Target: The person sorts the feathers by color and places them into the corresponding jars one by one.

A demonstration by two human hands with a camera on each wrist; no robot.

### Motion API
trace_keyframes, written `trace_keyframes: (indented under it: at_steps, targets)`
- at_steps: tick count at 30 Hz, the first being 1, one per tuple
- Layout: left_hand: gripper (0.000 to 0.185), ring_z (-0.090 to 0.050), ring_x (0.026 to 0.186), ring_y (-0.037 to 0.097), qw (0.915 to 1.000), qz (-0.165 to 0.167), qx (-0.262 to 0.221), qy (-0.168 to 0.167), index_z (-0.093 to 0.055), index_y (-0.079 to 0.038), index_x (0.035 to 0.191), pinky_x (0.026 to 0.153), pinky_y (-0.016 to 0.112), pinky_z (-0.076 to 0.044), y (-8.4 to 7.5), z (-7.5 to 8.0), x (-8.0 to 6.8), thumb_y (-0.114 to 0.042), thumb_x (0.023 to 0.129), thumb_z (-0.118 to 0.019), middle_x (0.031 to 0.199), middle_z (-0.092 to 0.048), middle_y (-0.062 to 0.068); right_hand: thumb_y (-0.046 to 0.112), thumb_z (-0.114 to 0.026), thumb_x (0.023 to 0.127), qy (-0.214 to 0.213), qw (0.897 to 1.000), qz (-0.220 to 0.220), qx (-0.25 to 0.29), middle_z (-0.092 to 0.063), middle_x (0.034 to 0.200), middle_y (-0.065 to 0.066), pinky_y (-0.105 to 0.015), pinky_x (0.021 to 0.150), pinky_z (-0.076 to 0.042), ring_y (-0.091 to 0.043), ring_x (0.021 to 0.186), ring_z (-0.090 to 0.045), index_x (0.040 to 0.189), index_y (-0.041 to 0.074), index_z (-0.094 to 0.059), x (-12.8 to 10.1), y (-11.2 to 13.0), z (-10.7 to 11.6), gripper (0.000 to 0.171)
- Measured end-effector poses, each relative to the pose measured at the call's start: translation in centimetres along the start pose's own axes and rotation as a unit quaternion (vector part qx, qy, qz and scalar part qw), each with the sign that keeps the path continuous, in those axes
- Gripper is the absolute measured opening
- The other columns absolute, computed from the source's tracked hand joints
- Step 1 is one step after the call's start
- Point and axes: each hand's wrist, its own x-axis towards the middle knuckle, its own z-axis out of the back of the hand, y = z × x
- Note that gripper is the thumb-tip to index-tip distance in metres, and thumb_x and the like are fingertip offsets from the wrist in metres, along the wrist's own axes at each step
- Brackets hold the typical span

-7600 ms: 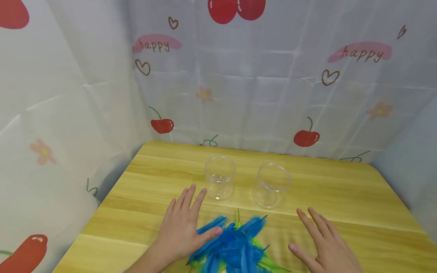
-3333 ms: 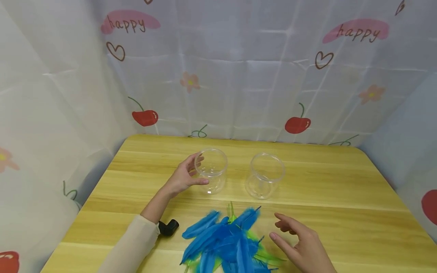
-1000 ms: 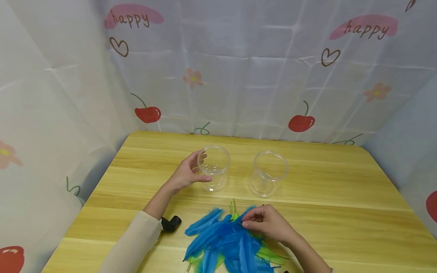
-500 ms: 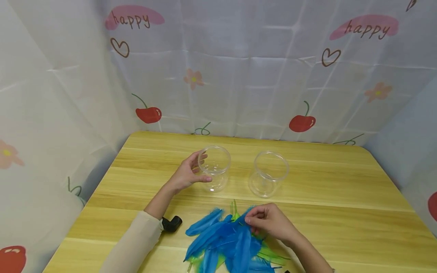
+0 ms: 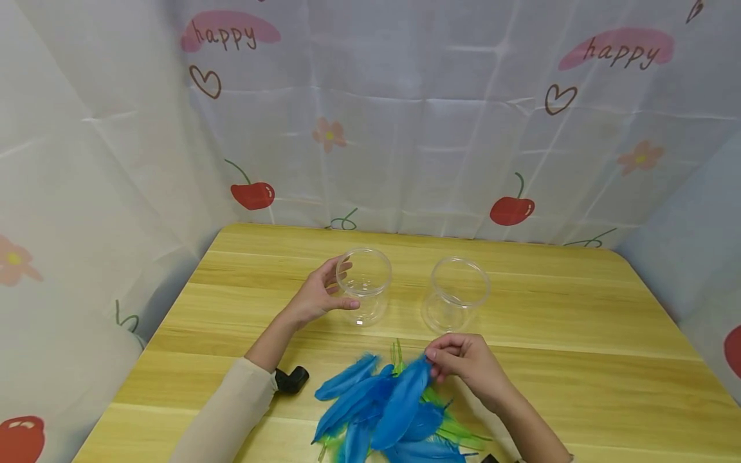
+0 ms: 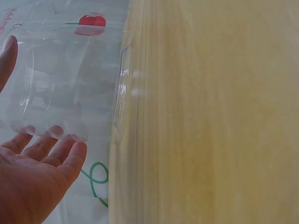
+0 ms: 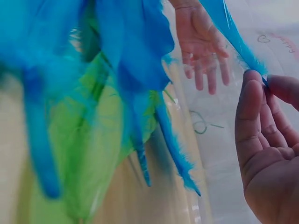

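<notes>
- Left hand (image 5: pixel 315 297): fingers and thumb curled round the side of the left clear jar (image 5: pixel 364 285), which stands upright and open-topped on the wooden table (image 5: pixel 579 334). In the left wrist view the fingertips (image 6: pixel 56 135) lie against the jar's transparent wall.
- Right hand (image 5: pixel 466 363): thumb and forefinger pinch the quill end of one blue feather (image 5: pixel 402 402). The feather slopes down from the pinch over the feather pile (image 5: pixel 370 418).
- Feather pile: blue and green feathers, lying on the table just on the near side of the left clear jar.
- Right clear jar (image 5: pixel 457 302): upright, open-topped, just beside the left clear jar on its right and apart from it. No hand touches it.
- Black object (image 5: pixel 291 379): on the table, on the near side of the left clear jar, beside the left sleeve (image 5: pixel 226 418).
- Curtain (image 5: pixel 405 128): hangs behind the left clear jar. Print shows cherries, hearts and flowers. Legible writing: "happy", printed twice on pink patches.
</notes>
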Motion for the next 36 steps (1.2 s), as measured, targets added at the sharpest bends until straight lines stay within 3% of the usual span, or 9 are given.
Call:
trace_keyframes:
  at_steps: [6,12,18,25,36]
  targets:
    - [0.092,-0.034,0.141,0.038,1.0,-0.004,0.004,-0.001,-0.029,-0.008,0.154,0.115,0.053,-0.026,0.1,0.0,-0.1,-0.006,0.08,-0.083,0.155,-0.035,0.02,0.01,-0.064,0.097,-0.061,0.997,0.028,0.03,-0.072,0.078,-0.005,-0.03,0.063,-0.059,-0.016,0.068,-0.069,0.103,-0.022,-0.059,0.2,0.6,0.0,0.033]
    - [0.095,-0.035,0.14,0.038,0.9999,-0.002,0.013,-0.002,-0.03,-0.008,0.154,0.114,0.054,-0.028,0.4,0.1,0.0,-0.013,0.078,-0.086,0.155,-0.036,0.019,0.006,-0.063,0.097,-0.107,0.99,0.06,0.065,-0.073,0.08,-0.005,-0.03,0.064,-0.06,-0.015,0.067,-0.07,0.096,-0.006,-0.067,0.4,1.2,0.0,0.013]
    - [0.094,-0.035,0.14,0.038,0.9999,-0.002,0.012,-0.001,-0.03,-0.008,0.154,0.114,0.054,-0.028,0.4,0.1,-0.1,-0.011,0.078,-0.085,0.155,-0.036,0.02,0.003,-0.063,0.096,-0.141,0.982,0.085,0.088,-0.072,0.08,-0.004,-0.029,0.063,-0.059,-0.014,0.067,-0.07,0.096,-0.013,-0.065,0.6,1.7,-0.1,0.016]
    - [0.092,-0.034,0.141,0.039,0.9999,-0.002,0.011,0.001,-0.029,-0.007,0.154,0.114,0.053,-0.028,0.2,0.0,0.0,-0.008,0.08,-0.083,0.154,-0.036,0.02,0.001,-0.062,0.096,-0.18,0.97,0.129,0.097,-0.072,0.077,-0.005,-0.029,0.064,-0.06,-0.017,0.066,-0.07,0.093,-0.003,-0.07,0.7,2.7,0.0,0.009]
    - [0.096,-0.035,0.14,0.039,0.9999,-0.008,0.008,0.004,-0.029,-0.006,0.154,0.114,0.053,-0.029,0.0,0.2,0.0,-0.018,0.078,-0.086,0.154,-0.036,0.021,-0.005,-0.061,0.095,-0.222,0.95,0.166,0.142,-0.072,0.079,-0.007,-0.029,0.064,-0.059,-0.017,0.067,-0.071,0.089,0.002,-0.072,1.1,3.8,0.3,0.014]
